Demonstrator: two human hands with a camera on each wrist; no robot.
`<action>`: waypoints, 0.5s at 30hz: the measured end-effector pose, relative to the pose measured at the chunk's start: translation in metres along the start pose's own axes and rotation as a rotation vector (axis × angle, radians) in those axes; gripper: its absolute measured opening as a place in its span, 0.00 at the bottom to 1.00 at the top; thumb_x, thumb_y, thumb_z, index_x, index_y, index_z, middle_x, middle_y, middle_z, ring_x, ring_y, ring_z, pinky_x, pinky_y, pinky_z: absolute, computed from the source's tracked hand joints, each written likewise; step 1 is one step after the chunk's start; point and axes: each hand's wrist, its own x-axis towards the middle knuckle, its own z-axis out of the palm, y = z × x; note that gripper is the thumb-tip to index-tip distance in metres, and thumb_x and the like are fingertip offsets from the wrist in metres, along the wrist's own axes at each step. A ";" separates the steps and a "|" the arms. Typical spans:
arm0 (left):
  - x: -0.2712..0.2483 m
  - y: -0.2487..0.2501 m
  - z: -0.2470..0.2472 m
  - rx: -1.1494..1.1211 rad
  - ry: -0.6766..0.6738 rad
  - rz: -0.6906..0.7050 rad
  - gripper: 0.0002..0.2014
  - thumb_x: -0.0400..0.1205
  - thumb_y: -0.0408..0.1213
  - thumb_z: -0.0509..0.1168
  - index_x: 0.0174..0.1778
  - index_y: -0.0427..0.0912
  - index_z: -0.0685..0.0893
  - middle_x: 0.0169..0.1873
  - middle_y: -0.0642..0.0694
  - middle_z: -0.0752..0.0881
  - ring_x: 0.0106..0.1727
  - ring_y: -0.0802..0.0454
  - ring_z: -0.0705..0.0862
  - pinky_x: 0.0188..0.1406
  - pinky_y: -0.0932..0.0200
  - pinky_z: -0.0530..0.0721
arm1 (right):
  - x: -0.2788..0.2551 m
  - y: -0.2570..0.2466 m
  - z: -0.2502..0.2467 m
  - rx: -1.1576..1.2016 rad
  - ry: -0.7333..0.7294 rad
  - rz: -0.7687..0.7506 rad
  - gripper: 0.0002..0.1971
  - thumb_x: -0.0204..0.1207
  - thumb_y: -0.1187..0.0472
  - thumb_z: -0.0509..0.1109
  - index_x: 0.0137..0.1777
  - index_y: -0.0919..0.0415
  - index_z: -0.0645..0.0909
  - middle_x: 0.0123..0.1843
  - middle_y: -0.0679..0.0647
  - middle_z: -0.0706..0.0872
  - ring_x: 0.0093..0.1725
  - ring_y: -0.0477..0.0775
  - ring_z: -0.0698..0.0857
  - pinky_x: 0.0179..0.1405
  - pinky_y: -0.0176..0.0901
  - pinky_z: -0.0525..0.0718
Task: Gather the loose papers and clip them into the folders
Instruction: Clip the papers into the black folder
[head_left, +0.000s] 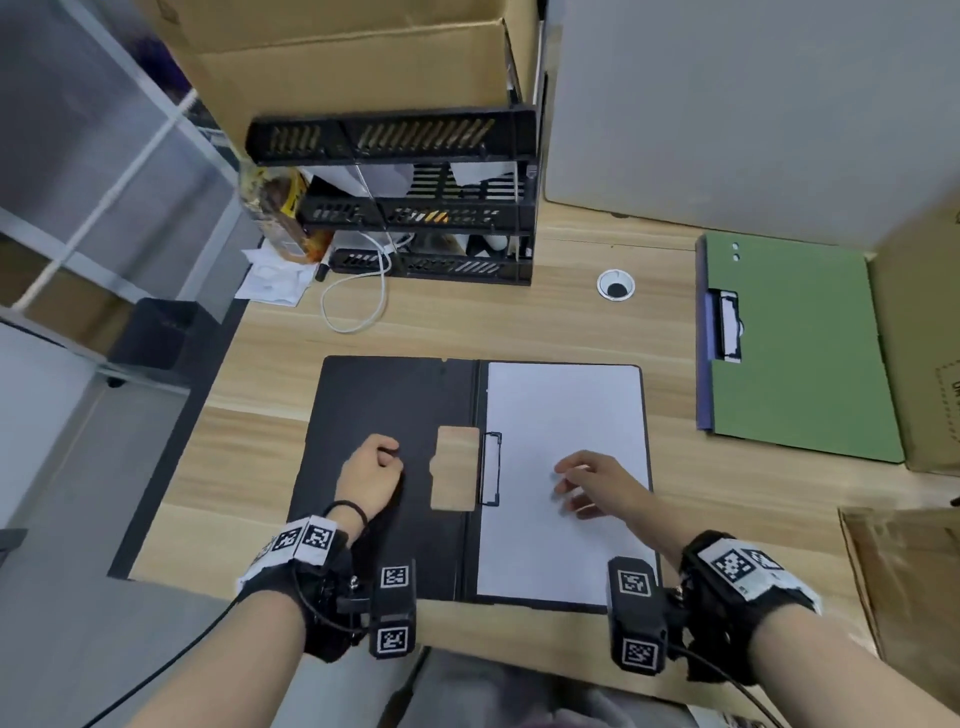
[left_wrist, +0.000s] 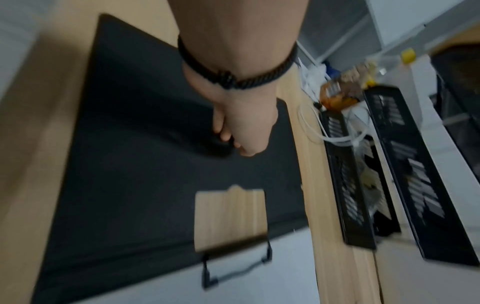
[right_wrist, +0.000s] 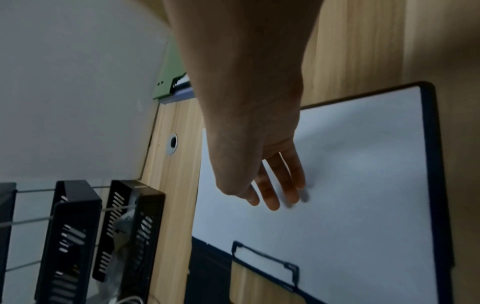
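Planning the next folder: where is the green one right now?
In the head view the green folder lies closed at the desk's far right, beyond the open black folder, beside a cardboard box.

The right hand (right_wrist: 262, 164), fingers (right_wrist: 271, 197) straight, hovers over white paper (right_wrist: 350, 205) in the black folder (right_wrist: 432, 164).

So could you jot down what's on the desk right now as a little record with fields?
open folder: black folder lying flat on the wooden desk
paper: white sheet on its right half, edge under the clip
left hand: curled, resting on the folder's left half, holding nothing
right hand: fingers straight, over the sheet
other folder: green folder, closed, at the right
behind: black tray rack
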 end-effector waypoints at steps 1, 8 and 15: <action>0.004 -0.019 -0.009 0.049 0.049 -0.037 0.12 0.78 0.35 0.65 0.57 0.49 0.82 0.49 0.45 0.85 0.54 0.42 0.83 0.57 0.52 0.80 | 0.000 -0.001 0.010 -0.006 -0.025 0.019 0.11 0.84 0.64 0.57 0.58 0.63 0.80 0.47 0.59 0.88 0.39 0.57 0.86 0.42 0.44 0.83; 0.008 -0.099 -0.048 -0.032 0.123 -0.101 0.28 0.72 0.34 0.68 0.70 0.45 0.77 0.63 0.38 0.82 0.63 0.38 0.81 0.65 0.44 0.79 | 0.003 -0.013 0.061 -0.046 -0.017 0.084 0.16 0.83 0.64 0.59 0.70 0.58 0.73 0.59 0.59 0.82 0.51 0.54 0.81 0.55 0.46 0.81; 0.026 -0.117 -0.054 -0.447 0.011 -0.208 0.31 0.62 0.48 0.78 0.60 0.44 0.78 0.61 0.43 0.86 0.58 0.44 0.86 0.61 0.46 0.83 | 0.000 -0.023 0.086 -0.093 0.034 0.055 0.18 0.84 0.65 0.56 0.72 0.56 0.70 0.60 0.55 0.81 0.59 0.53 0.80 0.62 0.45 0.76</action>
